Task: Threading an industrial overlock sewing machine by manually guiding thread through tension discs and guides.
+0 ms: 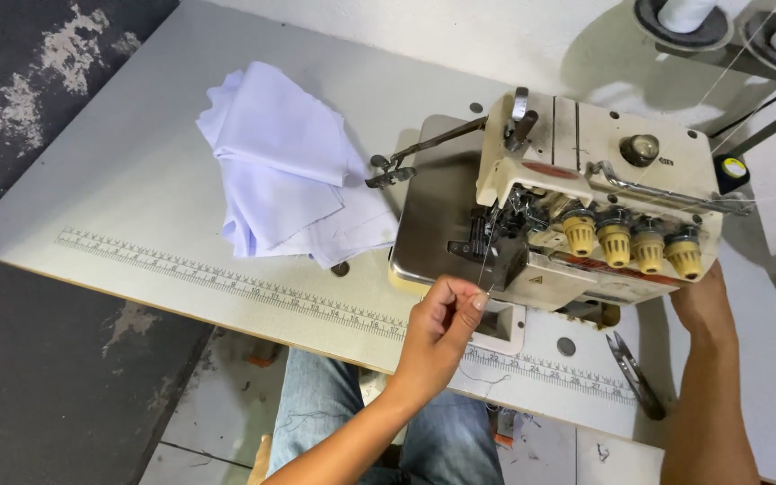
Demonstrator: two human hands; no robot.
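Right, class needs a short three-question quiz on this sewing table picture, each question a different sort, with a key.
1. True or false: the left hand pinches a thread at the front of the overlock machine.
2. Which lies left of the machine? A) pale folded cloth B) a red box C) a mug
3. What metal tool lies on the table by the right hand?

Key: 1 true; 2 A; 3 thread snips.

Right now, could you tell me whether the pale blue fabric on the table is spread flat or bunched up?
Bunched up. The pale blue fabric lies in a loosely folded heap with overlapping layers, left of the sewing machine.
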